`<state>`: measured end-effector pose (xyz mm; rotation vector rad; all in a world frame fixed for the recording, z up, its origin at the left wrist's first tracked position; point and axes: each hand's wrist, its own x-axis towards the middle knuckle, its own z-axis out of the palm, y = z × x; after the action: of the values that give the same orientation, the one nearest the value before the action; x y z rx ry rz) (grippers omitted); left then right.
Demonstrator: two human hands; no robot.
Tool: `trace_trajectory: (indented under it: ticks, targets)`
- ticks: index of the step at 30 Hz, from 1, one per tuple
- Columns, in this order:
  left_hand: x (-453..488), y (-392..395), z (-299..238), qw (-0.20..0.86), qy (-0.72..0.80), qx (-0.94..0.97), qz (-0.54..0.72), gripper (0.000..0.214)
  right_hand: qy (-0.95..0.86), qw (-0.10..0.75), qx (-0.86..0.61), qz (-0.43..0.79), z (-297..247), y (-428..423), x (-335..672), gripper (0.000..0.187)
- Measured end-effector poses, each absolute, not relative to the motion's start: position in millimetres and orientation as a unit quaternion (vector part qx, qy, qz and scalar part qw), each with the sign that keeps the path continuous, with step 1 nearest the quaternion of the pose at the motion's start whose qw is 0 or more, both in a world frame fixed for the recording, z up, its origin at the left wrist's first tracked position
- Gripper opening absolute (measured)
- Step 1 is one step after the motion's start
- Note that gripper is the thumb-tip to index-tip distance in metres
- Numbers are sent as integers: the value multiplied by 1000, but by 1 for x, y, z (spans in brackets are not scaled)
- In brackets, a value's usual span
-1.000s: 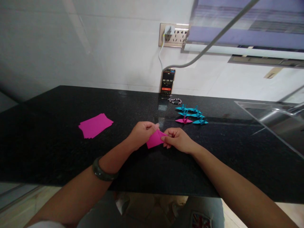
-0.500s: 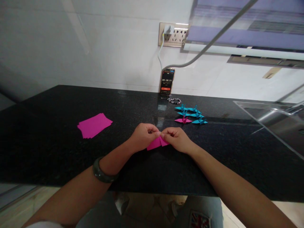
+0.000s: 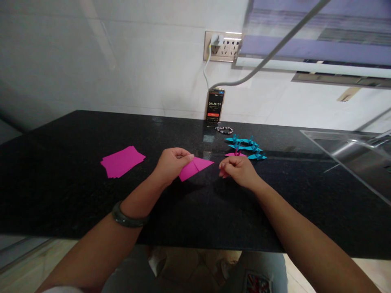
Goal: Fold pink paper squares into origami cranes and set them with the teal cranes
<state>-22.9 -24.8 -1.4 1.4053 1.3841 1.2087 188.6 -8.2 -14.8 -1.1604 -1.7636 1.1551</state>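
Note:
My left hand [image 3: 171, 163] is closed on a folded magenta paper [image 3: 195, 167], holding it by its left part a little above the black counter [image 3: 61, 179]. The paper's pointed end sticks out to the right. My right hand [image 3: 237, 170] is a short way to the right of that tip, apart from it, fingers curled together with nothing visible in them. A dark bangle [image 3: 125, 217] is on my left wrist.
A stack of magenta sheets [image 3: 121, 161] lies to the left. Several teal paper cranes [image 3: 248, 146] and one magenta crane [image 3: 235, 154] sit behind my right hand. A phone [image 3: 215, 105] leans on the wall, a bead bracelet [image 3: 224, 130] before it. A steel sink [image 3: 351, 154] is at right.
Both hands pinched the paper together low on the counter. Now my right hand has let go and moved right, and my left hand has lifted the paper up and away.

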Motion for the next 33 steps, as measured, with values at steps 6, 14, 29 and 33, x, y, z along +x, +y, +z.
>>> trace_trajectory:
  ticks: [6, 14, 29, 33]
  targets:
    - [-14, -28, -5, 494, 490, 512, 504, 23, -630, 374, -404, 547, -17, -18, 175, 26]
    - [-11, -27, -4, 475, 490, 498, 534, 28, -664, 488, -449, 346, -22, -24, 169, 18]
    - [-10, -32, -1, 617, 465, 460, 439, 18, -904, 354, -239, 1, -21, -29, 170, 24]
    - [-8, -31, 0, 598, 470, 462, 457, 14, -802, 485, -328, 114, -21, -24, 169, 18]
